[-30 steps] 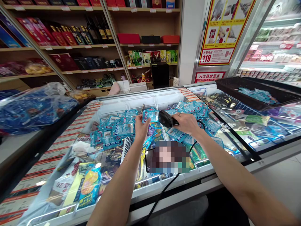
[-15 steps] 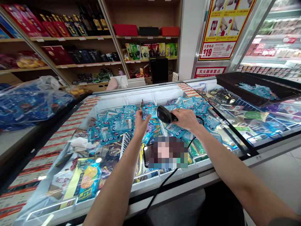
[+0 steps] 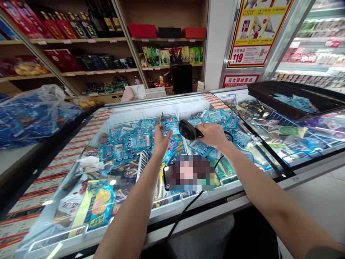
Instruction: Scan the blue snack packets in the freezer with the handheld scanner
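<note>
Over on the far left, a plastic bag (image 3: 35,117) slumps beside the freezer's (image 3: 302,177) left edge. Loose blue packets (image 3: 137,142) lie heaped on the glass. The person's left hand (image 3: 161,141) has its grip pinched on one packet (image 3: 172,127), out toward the back edge, around the middle. A phone (image 3: 168,178) lies nearer the front edge. The right hand's (image 3: 212,136) grip is wrapped round a black scanner (image 3: 187,130), its head just beside that packet's right end. More packets surround it; a dark crate (image 3: 260,95) sits toward the back right.
</note>
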Available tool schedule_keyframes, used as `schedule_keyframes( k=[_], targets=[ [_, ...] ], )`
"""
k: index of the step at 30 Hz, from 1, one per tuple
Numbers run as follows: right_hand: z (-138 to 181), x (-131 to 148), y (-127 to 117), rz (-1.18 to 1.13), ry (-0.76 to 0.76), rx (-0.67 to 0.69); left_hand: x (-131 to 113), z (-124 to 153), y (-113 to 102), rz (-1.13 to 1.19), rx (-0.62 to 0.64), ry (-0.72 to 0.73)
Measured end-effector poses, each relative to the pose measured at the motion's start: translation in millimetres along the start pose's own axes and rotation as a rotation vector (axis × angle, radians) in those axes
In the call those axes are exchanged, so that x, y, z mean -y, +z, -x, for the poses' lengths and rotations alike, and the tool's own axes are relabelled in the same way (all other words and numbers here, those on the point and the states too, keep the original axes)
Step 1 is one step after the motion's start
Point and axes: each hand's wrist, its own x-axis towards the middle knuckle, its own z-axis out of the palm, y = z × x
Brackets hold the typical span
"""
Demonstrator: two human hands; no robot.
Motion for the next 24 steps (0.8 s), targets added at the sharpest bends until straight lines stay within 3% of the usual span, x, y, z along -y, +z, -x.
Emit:
schedule_keyframes(
  k=[15,24],
  targets=[
    [0.3,-2.1,1.8,-0.002,0.008,-0.009,-11.2,2.9,0.1,-0.011,-0.040,0.007],
    [-0.3,-13.4,5.4,0.018,0.107,-0.036,-25.3,5.4,-19.4,-0.437,-0.247,0.012]
  ],
)
